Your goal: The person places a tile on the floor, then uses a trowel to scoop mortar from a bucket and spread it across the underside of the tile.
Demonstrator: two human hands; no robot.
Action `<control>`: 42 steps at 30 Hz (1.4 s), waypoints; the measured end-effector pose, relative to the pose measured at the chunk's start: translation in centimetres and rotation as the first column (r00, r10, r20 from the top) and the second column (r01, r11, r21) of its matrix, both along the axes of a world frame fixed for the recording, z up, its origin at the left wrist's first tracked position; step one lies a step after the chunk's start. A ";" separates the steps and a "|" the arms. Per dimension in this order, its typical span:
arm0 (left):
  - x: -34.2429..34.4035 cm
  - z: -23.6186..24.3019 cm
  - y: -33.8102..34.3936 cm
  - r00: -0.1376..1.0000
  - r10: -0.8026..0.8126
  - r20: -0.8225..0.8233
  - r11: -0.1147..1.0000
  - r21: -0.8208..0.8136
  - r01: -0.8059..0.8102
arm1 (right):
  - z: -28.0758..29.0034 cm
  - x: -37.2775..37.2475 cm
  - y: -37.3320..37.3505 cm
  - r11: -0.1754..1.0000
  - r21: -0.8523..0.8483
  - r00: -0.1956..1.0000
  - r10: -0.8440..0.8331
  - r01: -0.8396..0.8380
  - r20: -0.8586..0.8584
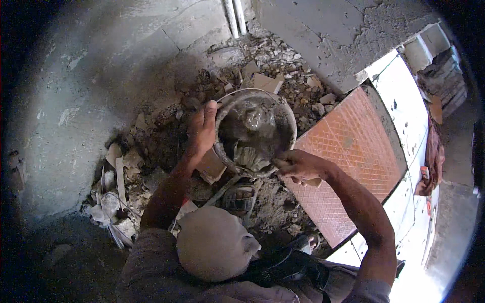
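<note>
A mortar-crusted bucket (pixel 219 146) sits in the middle of the view, holding wet grey mixture with a shiny lump near the top and a lighter clump toward the bottom. My left hand (pixel 202 131) grips the bucket's left side, thumb up by the rim. My right hand (pixel 298 166) is closed at the lower right of the rim; what its fingers hold is hard to make out. A large orange tile (pixel 348 161), its gridded face up, lies just right of that hand. Below the bucket a sandalled foot (pixel 239 199) rests on the rubble.
Rubble and broken pieces (pixel 129 161) surround the bucket. Grey plastered walls (pixel 91 86) rise left and above, with two white pipes (pixel 232 17) at the top. White tiles (pixel 399 96) run along the right, with a brown cloth (pixel 429 161) on their outer edge.
</note>
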State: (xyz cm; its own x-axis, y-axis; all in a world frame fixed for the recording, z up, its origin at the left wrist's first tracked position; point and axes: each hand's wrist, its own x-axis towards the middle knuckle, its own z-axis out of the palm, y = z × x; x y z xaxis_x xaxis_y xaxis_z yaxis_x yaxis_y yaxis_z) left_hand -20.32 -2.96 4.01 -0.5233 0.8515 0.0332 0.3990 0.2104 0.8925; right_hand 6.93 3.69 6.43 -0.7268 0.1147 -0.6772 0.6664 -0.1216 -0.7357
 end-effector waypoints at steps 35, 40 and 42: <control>-2.3 -4.0 3.7 0.850 -0.254 -0.461 0.957 0.006 0.290 | -1.9 35.0 -10.4 0.430 0.900 0.592 -0.744 0.066 0.312; -3.9 -0.7 1.8 0.922 -0.224 -0.315 0.970 -0.163 0.179 | 2.9 30.8 -8.0 0.504 0.843 0.619 -0.727 0.188 0.297; -1.0 1.4 2.0 0.961 -0.181 -0.211 0.965 -0.227 0.132 | 3.4 27.5 -7.8 0.389 0.909 0.798 -0.590 0.148 0.123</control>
State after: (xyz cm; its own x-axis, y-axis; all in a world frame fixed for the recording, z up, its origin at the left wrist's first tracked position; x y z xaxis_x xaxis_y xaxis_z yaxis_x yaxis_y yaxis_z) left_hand -21.27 -0.93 5.37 -0.3819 0.9228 -0.0510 0.6295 0.3002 0.7166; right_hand 34.43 -4.13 9.82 -0.1668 0.9527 -0.2540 0.9437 0.0796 -0.3209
